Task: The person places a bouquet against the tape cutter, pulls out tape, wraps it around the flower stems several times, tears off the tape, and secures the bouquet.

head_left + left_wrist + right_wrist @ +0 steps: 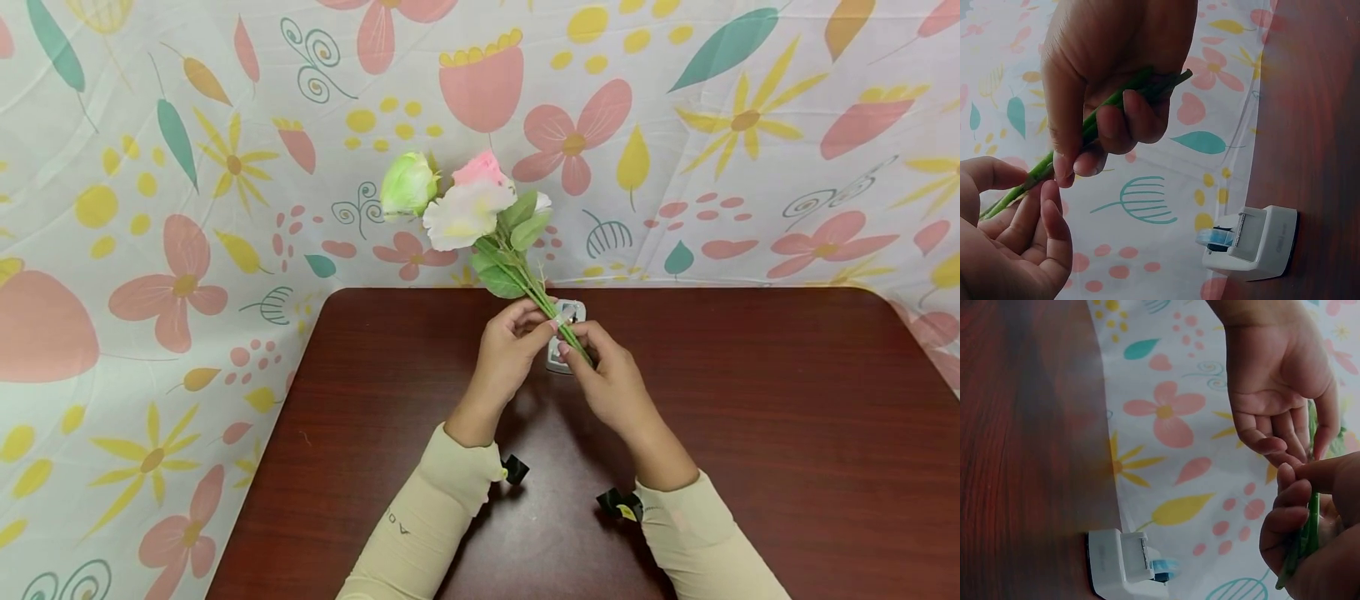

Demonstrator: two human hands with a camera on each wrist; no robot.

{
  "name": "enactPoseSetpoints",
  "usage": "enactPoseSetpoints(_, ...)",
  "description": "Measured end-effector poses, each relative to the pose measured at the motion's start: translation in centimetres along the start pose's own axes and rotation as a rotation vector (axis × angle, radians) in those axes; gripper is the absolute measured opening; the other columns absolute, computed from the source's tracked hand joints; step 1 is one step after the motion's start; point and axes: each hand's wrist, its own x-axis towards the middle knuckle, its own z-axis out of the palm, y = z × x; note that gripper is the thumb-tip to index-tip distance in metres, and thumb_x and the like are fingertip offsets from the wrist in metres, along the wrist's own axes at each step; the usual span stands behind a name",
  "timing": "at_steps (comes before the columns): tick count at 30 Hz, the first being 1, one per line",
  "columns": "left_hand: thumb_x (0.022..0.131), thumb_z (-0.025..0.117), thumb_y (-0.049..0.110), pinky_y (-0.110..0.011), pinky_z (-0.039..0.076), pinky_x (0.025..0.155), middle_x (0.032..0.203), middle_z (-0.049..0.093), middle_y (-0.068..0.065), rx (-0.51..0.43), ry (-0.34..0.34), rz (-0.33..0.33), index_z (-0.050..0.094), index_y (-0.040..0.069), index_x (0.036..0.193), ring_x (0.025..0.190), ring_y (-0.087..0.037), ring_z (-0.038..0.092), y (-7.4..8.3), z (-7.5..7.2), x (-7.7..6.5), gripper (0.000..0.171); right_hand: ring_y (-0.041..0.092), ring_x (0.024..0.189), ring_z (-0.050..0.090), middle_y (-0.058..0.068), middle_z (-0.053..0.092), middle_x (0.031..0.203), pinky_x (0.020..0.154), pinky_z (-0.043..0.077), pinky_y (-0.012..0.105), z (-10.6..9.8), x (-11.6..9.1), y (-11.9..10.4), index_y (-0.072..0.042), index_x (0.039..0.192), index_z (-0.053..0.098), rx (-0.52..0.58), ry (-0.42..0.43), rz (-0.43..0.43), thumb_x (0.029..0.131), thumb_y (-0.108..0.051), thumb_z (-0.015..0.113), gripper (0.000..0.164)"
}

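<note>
Both hands hold a small bunch of artificial flowers (468, 208), tilted up to the left over the table. The bunch has green, white and pink heads and green stems (1107, 115). The left hand (504, 354) pinches the stems below the leaves, at a clear strip of tape (564, 316) around them. The right hand (611, 379) grips the stems lower down, its fingertips close to the left ones; in the left wrist view the cut ends stick out past its curled fingers. Beneath the hands, partly covered by them, a white tape dispenser (557, 360) stands on the table.
The dark reddish-brown table (765, 417) has rounded back corners. A white cloth (660, 142) printed with flowers and leaves hangs behind it and along the left side. Black wrist cameras (514, 469) sit at the cream sleeves.
</note>
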Motion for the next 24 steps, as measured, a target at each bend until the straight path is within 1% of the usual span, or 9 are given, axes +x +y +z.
enactPoseSetpoints(4, 0.093, 0.066, 0.007, -0.023, 0.050, 0.076, 0.102, 0.073, -0.016, -0.009, 0.002, -0.003, 0.071, 0.008, 0.120, 0.087, -0.006, 0.065, 0.07, -0.01, -0.01, 0.027, 0.011, 0.066, 0.051, 0.009, 0.067, 0.088, 0.062, 0.042, 0.027, 0.11, -0.05, 0.02, -0.015, 0.118, 0.062, -0.004, -0.005, 0.004, 0.104, -0.025, 0.060, 0.017)
enactPoseSetpoints(7, 0.093, 0.065, 0.006, -0.023, 0.050, 0.076, 0.102, 0.072, -0.016, -0.014, 0.003, 0.002, 0.071, 0.008, 0.119, 0.088, -0.006, 0.064, 0.07, -0.04, -0.02, 0.027, 0.012, 0.068, 0.051, 0.004, 0.064, 0.086, 0.063, 0.042, 0.028, 0.20, -0.15, -0.10, -0.017, 0.119, 0.061, 0.006, -0.010, 0.012, 0.104, -0.027, 0.059, 0.018)
enactPoseSetpoints(10, 0.093, 0.065, 0.006, -0.023, 0.049, 0.076, 0.101, 0.072, -0.016, -0.014, 0.006, 0.007, 0.071, 0.007, 0.118, 0.087, -0.006, 0.064, 0.02, -0.07, -0.03, 0.026, 0.014, 0.071, 0.052, 0.002, 0.064, 0.088, 0.065, 0.043, 0.028, 0.25, -0.25, -0.24, -0.017, 0.120, 0.060, 0.021, -0.027, 0.025, 0.104, -0.030, 0.057, 0.021)
enactPoseSetpoints(14, 0.092, 0.065, 0.005, -0.022, 0.050, 0.076, 0.100, 0.071, -0.017, -0.021, 0.009, -0.002, 0.071, 0.004, 0.115, 0.087, -0.007, 0.064, 0.05, -0.03, -0.07, 0.024, 0.014, 0.072, 0.053, 0.010, 0.066, 0.093, 0.065, 0.045, 0.028, 0.28, -0.25, -0.17, -0.014, 0.121, 0.059, 0.048, -0.055, 0.030, 0.106, -0.032, 0.053, 0.024)
enactPoseSetpoints(17, 0.092, 0.064, 0.003, -0.022, 0.051, 0.077, 0.099, 0.071, -0.016, -0.051, 0.008, -0.020, 0.069, -0.002, 0.115, 0.086, -0.011, 0.064, 0.10, 0.02, -0.08, 0.024, 0.015, 0.069, 0.054, 0.013, 0.066, 0.091, 0.062, 0.046, 0.028, 0.31, -0.20, -0.06, -0.014, 0.115, 0.060, 0.083, -0.070, 0.020, 0.109, -0.033, 0.046, 0.024)
enactPoseSetpoints(21, 0.092, 0.064, 0.001, -0.022, 0.055, 0.079, 0.094, 0.070, -0.008, -0.117, -0.001, -0.028, 0.065, -0.008, 0.118, 0.083, -0.013, 0.065, 0.21, 0.05, -0.08, 0.027, 0.020, 0.065, 0.054, 0.008, 0.063, 0.082, 0.059, 0.046, 0.028, 0.33, -0.15, -0.02, -0.013, 0.103, 0.060, 0.119, -0.078, -0.017, 0.111, -0.032, 0.039, 0.029)
enactPoseSetpoints(24, 0.093, 0.063, 0.000, -0.026, 0.057, 0.078, 0.092, 0.069, -0.002, -0.158, -0.012, -0.021, 0.065, -0.007, 0.118, 0.082, -0.011, 0.066, 0.32, 0.06, -0.09, 0.026, 0.020, 0.062, 0.053, 0.004, 0.061, 0.078, 0.057, 0.045, 0.028, 0.30, -0.17, -0.06, -0.013, 0.101, 0.061, 0.135, -0.083, -0.038, 0.112, -0.030, 0.037, 0.031)
